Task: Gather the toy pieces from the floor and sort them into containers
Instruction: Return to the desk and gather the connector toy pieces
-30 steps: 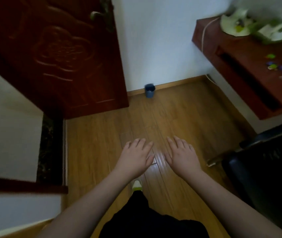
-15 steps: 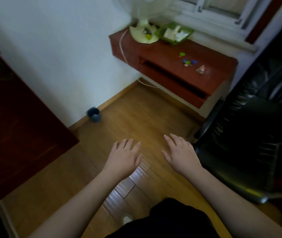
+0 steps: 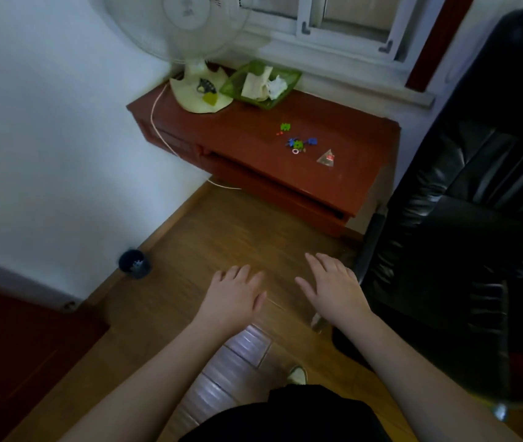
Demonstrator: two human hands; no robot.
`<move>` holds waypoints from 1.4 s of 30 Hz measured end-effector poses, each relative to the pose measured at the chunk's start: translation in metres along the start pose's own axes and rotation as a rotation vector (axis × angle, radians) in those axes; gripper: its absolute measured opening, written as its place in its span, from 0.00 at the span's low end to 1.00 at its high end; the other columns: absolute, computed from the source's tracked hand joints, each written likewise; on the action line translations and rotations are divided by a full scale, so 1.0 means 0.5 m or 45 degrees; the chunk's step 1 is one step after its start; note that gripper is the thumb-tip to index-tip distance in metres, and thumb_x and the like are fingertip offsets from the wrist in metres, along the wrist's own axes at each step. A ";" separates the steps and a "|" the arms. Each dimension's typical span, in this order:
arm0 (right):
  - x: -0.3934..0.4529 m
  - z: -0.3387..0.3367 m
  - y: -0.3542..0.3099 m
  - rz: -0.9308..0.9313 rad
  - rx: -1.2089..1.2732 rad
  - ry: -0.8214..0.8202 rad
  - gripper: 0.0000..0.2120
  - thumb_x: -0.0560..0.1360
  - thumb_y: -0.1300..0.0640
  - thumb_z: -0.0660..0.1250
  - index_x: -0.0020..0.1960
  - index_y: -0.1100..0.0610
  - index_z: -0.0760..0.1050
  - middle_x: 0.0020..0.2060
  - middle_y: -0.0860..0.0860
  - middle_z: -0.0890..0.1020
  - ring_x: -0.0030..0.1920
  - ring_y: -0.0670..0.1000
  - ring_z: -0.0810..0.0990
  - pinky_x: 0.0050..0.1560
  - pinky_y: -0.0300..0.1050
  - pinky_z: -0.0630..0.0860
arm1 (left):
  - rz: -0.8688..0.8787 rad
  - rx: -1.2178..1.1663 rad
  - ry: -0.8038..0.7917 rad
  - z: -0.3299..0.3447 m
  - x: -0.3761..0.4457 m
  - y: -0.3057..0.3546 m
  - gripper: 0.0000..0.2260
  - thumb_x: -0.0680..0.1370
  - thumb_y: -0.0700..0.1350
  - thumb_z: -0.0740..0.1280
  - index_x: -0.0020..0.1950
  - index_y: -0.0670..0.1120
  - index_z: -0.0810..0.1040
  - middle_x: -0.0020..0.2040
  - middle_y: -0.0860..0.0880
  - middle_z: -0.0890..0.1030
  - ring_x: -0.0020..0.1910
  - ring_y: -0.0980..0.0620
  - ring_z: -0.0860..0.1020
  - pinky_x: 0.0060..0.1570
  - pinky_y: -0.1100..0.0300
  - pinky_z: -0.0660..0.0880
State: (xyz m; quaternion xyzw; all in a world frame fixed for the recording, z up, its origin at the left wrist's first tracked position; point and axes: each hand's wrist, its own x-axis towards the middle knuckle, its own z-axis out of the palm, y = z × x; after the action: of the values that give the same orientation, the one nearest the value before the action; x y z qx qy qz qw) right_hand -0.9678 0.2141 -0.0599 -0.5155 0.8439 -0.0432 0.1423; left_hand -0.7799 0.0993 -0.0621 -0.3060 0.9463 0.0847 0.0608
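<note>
Scanning from the left: a small dark cup point(image 3: 134, 264) stands on the floor point(image 3: 221, 231) against the wall, something pale and unclear inside. Left hand point(image 3: 233, 296) flat, palm down, fingers together, empty. Right hand point(image 3: 333, 287) the same, fingers slightly spread, holding nothing. Toy pieces point(image 3: 298, 140) lie clustered on the red desk point(image 3: 247, 135), well apart from both hands; none visible on the floor. Green tray point(image 3: 261, 82) sits behind them. Judgement: approach desk first, pinch pieces singly, keep the cup within reach.
</note>
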 end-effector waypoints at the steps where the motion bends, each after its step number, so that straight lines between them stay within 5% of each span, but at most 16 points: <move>1: 0.029 -0.009 0.008 -0.010 0.005 -0.003 0.31 0.79 0.36 0.49 0.77 0.50 0.56 0.74 0.52 0.64 0.74 0.54 0.61 0.72 0.54 0.60 | -0.007 -0.003 0.006 -0.007 0.025 -0.001 0.21 0.79 0.60 0.49 0.68 0.54 0.65 0.67 0.47 0.74 0.67 0.47 0.71 0.64 0.43 0.68; 14: 0.340 -0.048 0.046 0.019 0.068 -0.038 0.30 0.79 0.38 0.52 0.77 0.50 0.54 0.75 0.52 0.62 0.74 0.53 0.62 0.72 0.54 0.61 | -0.011 -0.010 -0.056 -0.047 0.304 -0.119 0.23 0.79 0.59 0.50 0.73 0.54 0.62 0.70 0.48 0.71 0.69 0.48 0.68 0.65 0.45 0.67; 31: 0.695 -0.084 0.077 0.428 0.063 0.034 0.29 0.78 0.44 0.57 0.76 0.50 0.54 0.73 0.52 0.64 0.68 0.54 0.69 0.64 0.52 0.69 | 0.399 -0.022 -0.053 -0.100 0.740 -0.270 0.24 0.79 0.56 0.52 0.74 0.51 0.63 0.67 0.48 0.73 0.64 0.47 0.72 0.58 0.48 0.70; 42: 0.821 -0.094 0.219 0.477 0.013 0.012 0.29 0.79 0.45 0.57 0.77 0.50 0.53 0.72 0.54 0.62 0.66 0.55 0.70 0.61 0.50 0.72 | 0.289 0.026 -0.152 -0.107 0.934 -0.245 0.23 0.80 0.56 0.53 0.74 0.52 0.62 0.68 0.50 0.70 0.64 0.48 0.70 0.57 0.51 0.68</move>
State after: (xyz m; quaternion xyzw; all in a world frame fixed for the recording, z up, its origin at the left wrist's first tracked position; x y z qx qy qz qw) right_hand -1.2510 -0.1007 -0.1193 -0.3485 0.9255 -0.0226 0.1466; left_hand -1.0871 -0.2747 -0.1030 -0.1906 0.9704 0.0997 0.1101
